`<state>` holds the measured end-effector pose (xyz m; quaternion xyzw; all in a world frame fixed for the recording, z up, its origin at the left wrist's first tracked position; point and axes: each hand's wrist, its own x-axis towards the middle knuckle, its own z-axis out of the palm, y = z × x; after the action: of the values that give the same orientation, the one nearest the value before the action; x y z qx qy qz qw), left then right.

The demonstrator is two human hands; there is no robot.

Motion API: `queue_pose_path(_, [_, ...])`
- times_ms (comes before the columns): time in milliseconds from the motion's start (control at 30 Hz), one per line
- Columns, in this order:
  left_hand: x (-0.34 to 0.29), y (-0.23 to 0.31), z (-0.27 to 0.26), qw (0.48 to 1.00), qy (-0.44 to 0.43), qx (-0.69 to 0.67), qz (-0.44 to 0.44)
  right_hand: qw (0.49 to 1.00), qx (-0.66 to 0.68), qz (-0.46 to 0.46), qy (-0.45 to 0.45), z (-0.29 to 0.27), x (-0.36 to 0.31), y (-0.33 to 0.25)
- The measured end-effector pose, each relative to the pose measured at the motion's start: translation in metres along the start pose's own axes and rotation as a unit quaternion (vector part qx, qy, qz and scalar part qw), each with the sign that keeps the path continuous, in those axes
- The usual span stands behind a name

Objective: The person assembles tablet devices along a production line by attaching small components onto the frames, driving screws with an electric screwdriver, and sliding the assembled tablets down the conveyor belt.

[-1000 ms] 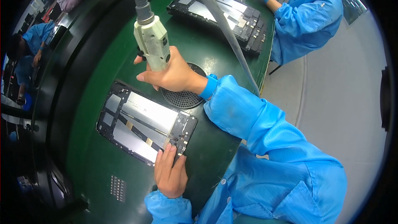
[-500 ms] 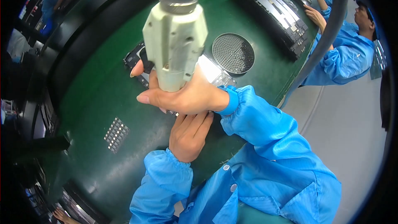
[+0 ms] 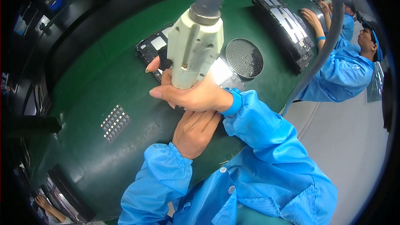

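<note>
Cream-coloured electric screwdriver [image 3: 192,50], upright, gripped around its lower body by the right hand [image 3: 193,96], grey ribbed hose rising from its top out of view. Tip hidden behind the hand, so contact with the work cannot be told. Directly beneath: an opened flat device [image 3: 166,50] with dark frame and pale inner panels, lying on the green desk [image 3: 104,79]. Left hand [image 3: 196,131] flat, fingers together, pressed palm-down at the device's near edge, holding nothing, tucked under the right wrist.

Just right of the device, one round mesh dish [image 3: 244,57] carrying small dark specks, probably screws. Left on the desk, one small grid of pale squares [image 3: 115,121]. Farther back, one second opened device [image 3: 287,25] under a co-worker's hand [image 3: 311,18].

Risks, as a judgement: driver tilting off its screw and scarring a panel, given the hidden tip; device sliding if the bracing palm lifts; hose tugging the tool sideways; sleeve brushing the dish and scattering its contents.

Count: one driver, two devices, one dish, one grid.
</note>
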<state>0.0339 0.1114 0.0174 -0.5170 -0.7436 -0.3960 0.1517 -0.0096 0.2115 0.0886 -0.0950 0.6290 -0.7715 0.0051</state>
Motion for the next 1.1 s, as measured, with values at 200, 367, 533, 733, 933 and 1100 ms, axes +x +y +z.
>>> queue_pose_path(200, [-0.003, -0.001, 0.0, 1.0, 0.006, -0.003, -0.003, 1.0, -0.023, 0.009, -0.002, 0.001, -0.003, 0.007])
queue_pose_path(367, [-0.004, -0.004, -0.001, 1.0, 0.003, 0.0, 0.008, 0.984, -0.157, -0.08, -0.011, 0.002, -0.006, 0.01])
queue_pose_path(533, [0.001, -0.005, 0.001, 1.0, -0.007, 0.002, 0.015, 0.994, -0.095, -0.056, -0.016, -0.001, -0.004, 0.008])
queue_pose_path(733, [0.02, -0.024, -0.015, 0.999, 0.007, 0.05, 0.006, 0.995, 0.018, -0.091, 0.044, -0.024, -0.013, -0.021])
queue_pose_path(933, [0.055, -0.173, -0.05, 0.96, 0.023, 0.268, -0.079, 0.995, 0.078, -0.058, -0.002, -0.059, -0.035, -0.018])
queue_pose_path(1100, [0.058, -0.275, -0.082, 0.95, -0.06, 0.261, -0.158, 0.98, 0.127, -0.049, -0.145, -0.042, -0.03, -0.009])
